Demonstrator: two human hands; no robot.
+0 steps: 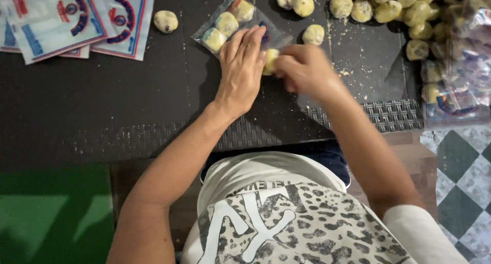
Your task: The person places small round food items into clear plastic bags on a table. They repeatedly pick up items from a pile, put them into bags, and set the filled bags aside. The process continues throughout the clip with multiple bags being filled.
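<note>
My left hand (pixel 241 70) lies flat on the open end of a clear plastic bag (pixel 240 24) that holds three pale round dough balls. My right hand (pixel 307 70) pinches another pale dough ball (pixel 270 60) right at the bag's mouth, next to my left fingertips. The bag rests on a dark table (pixel 102 100), pointing away from me to the upper left.
Several loose dough balls (pixel 378 6) are heaped at the back right, one (pixel 313 34) lies near my right hand and one (pixel 165 21) at the back left. Empty printed bags (pixel 76 18) lie at the far left. Filled bags (pixel 455 85) are stacked at the right edge.
</note>
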